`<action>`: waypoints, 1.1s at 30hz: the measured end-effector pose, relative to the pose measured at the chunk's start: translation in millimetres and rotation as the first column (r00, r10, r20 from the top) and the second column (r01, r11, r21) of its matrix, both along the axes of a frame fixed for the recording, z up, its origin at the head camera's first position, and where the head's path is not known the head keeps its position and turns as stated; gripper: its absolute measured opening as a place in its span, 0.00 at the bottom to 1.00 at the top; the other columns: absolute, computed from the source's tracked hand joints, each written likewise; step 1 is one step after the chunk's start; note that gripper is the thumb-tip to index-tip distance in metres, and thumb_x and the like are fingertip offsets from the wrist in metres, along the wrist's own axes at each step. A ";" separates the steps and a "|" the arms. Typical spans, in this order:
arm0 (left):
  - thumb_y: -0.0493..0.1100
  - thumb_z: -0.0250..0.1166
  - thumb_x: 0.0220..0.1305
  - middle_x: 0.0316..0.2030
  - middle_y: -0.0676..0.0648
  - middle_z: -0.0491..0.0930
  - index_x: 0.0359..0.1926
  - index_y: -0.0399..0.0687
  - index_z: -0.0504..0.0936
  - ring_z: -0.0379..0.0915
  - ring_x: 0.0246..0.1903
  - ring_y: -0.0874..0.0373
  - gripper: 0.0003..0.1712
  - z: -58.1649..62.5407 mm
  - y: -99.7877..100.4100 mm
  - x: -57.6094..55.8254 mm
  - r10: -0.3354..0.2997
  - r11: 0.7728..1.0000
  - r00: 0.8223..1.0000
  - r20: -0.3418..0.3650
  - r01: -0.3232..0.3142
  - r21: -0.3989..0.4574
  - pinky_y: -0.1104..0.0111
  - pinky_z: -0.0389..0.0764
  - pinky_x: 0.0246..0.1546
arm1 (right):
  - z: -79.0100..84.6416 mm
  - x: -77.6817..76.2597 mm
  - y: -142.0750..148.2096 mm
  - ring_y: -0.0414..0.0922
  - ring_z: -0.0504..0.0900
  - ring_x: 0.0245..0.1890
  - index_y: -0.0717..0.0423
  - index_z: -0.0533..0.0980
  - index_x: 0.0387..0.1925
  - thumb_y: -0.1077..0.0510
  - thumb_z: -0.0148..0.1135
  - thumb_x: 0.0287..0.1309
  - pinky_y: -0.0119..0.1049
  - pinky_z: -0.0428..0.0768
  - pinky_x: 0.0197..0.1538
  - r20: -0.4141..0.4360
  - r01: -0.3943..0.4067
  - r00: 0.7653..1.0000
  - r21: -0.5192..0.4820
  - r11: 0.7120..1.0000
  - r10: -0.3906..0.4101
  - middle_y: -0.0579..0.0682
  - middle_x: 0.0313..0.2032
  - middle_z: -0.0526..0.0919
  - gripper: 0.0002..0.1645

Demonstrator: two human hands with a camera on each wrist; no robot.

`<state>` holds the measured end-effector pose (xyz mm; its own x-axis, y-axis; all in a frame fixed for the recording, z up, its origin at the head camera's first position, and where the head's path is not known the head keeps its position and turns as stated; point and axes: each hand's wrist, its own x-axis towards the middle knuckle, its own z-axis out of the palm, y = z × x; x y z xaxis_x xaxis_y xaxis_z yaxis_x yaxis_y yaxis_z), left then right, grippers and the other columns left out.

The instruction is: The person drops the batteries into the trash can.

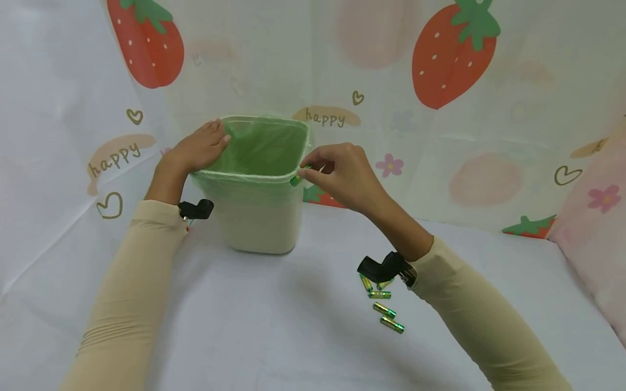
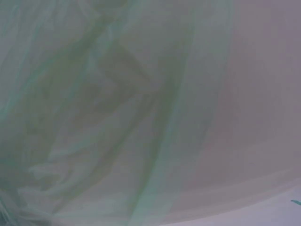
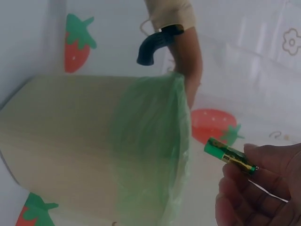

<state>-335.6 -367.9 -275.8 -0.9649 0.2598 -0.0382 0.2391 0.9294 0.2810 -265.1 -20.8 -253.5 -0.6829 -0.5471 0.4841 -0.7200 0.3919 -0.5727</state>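
Note:
A cream trash bin (image 1: 259, 217) stands upright, lined with a thin green plastic bag (image 1: 266, 144) folded over its rim. My left hand (image 1: 199, 147) rests on the bin's left rim with its fingers extended. Between thumb and fingertips, my right hand (image 1: 344, 176) pinches a green and gold battery (image 3: 230, 155), held right by the bin's right rim in the head view. Only the bag's folds and the bin's pale wall (image 2: 258, 117) fill the left wrist view; the left hand is hidden there.
Several loose green and gold batteries (image 1: 384, 309) lie on the white tabletop (image 1: 274, 326), close to the right forearm. A white cloth (image 1: 391, 125) printed with strawberries and hearts hangs behind the bin.

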 end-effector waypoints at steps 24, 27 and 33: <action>0.52 0.30 0.84 0.78 0.28 0.31 0.76 0.25 0.37 0.24 0.78 0.36 0.38 4.8 4.4 7.1 0.001 1.000 1.000 -0.014 -0.001 0.015 0.49 0.33 0.78 | 15.3 -17.6 -46.1 0.38 0.83 0.28 0.53 0.89 0.35 0.57 0.71 0.62 0.33 0.80 0.35 0.027 -0.028 0.999 0.024 0.999 0.028 0.43 0.29 0.88 0.05; 0.53 0.30 0.83 0.78 0.29 0.31 0.77 0.25 0.37 0.24 0.78 0.37 0.38 3.6 4.1 5.9 0.001 1.000 1.000 -0.015 -0.001 0.021 0.50 0.33 0.78 | 13.4 -21.1 -50.0 0.36 0.83 0.28 0.52 0.88 0.35 0.56 0.72 0.62 0.32 0.80 0.36 0.032 -0.014 0.999 0.041 0.999 0.013 0.41 0.29 0.88 0.04; 0.54 0.29 0.83 0.78 0.30 0.31 0.77 0.26 0.37 0.23 0.78 0.38 0.39 3.0 5.2 4.6 0.006 1.000 1.000 -0.016 -0.006 0.020 0.50 0.33 0.78 | 12.6 -28.3 -58.7 0.34 0.82 0.32 0.50 0.89 0.37 0.53 0.71 0.63 0.31 0.79 0.37 0.039 0.020 0.999 0.084 0.996 -0.023 0.40 0.31 0.88 0.06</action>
